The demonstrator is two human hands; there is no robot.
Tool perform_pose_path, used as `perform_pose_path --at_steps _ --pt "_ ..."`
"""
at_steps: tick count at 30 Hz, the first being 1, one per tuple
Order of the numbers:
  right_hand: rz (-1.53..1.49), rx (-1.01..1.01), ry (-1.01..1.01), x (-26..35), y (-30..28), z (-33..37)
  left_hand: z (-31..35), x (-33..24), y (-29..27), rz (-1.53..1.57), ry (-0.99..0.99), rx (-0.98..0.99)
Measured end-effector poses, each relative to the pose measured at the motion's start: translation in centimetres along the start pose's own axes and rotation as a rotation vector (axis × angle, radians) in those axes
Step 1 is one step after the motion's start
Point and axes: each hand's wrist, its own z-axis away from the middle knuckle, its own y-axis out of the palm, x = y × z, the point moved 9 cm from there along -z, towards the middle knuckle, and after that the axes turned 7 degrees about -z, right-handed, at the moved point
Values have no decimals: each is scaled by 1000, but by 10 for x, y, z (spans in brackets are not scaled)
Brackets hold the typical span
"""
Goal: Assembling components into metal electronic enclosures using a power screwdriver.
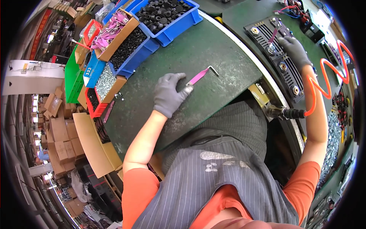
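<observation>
My left hand (169, 95), in a grey glove, is over the green worktop with thumb and fingers closed about the near end of a pink strip (198, 77). An L-shaped metal hook forms the strip's far end. At the upper right my right hand (295, 50), also gloved, is over a black slotted plate (280, 57) that bears several brass hex fittings. Its fingers are curled beside another pink strip (273, 36) standing at one fitting; what they grip is hidden.
Blue bins hold black caps (162, 14) and small black screws (129, 45). A cardboard box carries more pink strips (110, 32), near a box of silvery screws (103, 84). An orange coiled hose (314, 91) joins an air tool (276, 112) beside my right forearm.
</observation>
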Motion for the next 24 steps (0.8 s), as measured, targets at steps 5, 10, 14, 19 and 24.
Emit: perform_pose_path --at_steps 5,10,14,19,24 --pt "-1048 194 -52 -38 -34 56 -2 -27 16 -240 239 -117" --pt "-210 -44 -273 -40 -91 141 -33 -64 9 -353 479 -292" --pt "-967 -166 24 -81 -103 177 -77 -115 24 25 353 -37" --pt "-958 -148 77 -84 -86 193 -106 -237 33 446 532 156" --pt "-360 -226 -62 -50 -73 197 -107 -308 27 446 635 183"
